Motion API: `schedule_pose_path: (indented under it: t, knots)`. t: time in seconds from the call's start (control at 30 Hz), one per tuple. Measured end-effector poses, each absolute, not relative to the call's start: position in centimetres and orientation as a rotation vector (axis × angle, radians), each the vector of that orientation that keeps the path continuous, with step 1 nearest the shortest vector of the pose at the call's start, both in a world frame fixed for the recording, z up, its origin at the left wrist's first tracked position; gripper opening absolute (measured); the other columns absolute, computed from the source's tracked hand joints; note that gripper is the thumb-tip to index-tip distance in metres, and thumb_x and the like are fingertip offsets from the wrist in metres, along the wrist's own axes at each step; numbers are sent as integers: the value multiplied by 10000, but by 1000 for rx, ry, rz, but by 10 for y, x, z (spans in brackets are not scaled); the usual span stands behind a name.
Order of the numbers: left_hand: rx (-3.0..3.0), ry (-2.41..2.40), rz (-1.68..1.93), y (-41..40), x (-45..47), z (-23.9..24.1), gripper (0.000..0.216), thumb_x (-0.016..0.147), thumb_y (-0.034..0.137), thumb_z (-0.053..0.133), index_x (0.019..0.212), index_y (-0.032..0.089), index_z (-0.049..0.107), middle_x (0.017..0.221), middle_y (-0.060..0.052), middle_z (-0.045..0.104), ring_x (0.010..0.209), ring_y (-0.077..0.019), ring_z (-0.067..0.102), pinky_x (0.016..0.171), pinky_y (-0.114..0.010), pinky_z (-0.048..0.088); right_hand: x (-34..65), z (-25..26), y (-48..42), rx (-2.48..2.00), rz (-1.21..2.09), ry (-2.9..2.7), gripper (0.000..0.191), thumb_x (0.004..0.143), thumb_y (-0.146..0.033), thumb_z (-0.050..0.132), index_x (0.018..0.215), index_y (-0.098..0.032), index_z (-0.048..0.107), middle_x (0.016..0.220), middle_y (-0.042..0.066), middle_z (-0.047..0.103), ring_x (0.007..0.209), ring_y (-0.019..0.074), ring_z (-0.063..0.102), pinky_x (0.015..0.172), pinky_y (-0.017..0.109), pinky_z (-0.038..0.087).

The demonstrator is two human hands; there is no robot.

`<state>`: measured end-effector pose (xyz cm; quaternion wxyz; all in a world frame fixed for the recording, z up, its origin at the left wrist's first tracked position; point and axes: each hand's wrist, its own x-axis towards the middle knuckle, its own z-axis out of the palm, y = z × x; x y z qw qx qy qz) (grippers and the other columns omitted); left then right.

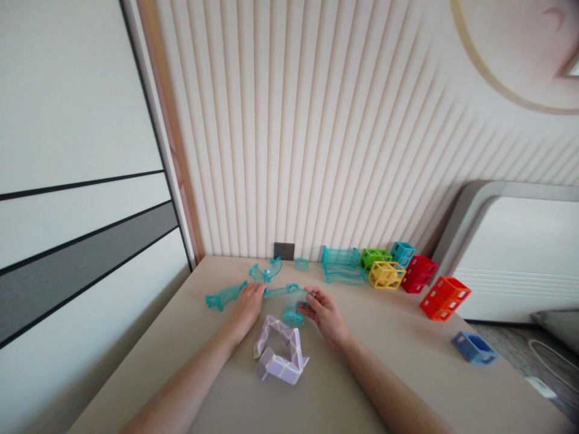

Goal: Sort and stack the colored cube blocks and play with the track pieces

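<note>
My left hand (251, 302) is closed over the joint between a curved translucent teal track piece (230, 294) at the left and a flatter teal track piece (277, 292); its fingertips are partly hidden. With thumb and fingers pinched, my right hand (322, 314) holds the right part of the flatter track piece. Just below, beside those fingers, a teal track part (293, 316) reaches down to the table. Nearer to me, between my forearms, lies a purple-and-white folding snake puzzle (281, 355) bent into a loop.
Behind my left hand lies another teal curved piece (266, 272), with a small teal square (301, 264) by the wall socket (284, 251). Several teal tracks (344, 265) lie farther right. Green (375, 258), yellow (386, 275), red (419, 274), orange (446, 298) and blue (474, 348) frame blocks line the right side.
</note>
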<state>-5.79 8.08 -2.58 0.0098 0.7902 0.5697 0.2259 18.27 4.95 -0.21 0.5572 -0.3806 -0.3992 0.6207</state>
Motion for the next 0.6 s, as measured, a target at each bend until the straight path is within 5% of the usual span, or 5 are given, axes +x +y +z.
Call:
schedule_pose_path:
  t: [0.37,0.6]
  knots:
    - [2525,1656,950,72,-60,-21,402,911,32,382,1199,233,578,1224,-64,670,1164,-195,621,1033,-385,495,192,13,55,-814,1384,-755,547,602,-399,917,1066,-258,663,931,6,718,840,200,723,864,393,585]
    - [2756,1389,1177,59,-58,-18,330,996,162,365,1202,217,618,1186,-68,685,1121,-198,651,998,-388,546,184,15,47,-864,1380,-838,596,595,-415,912,1097,-225,653,866,-2,701,799,203,729,868,399,578]
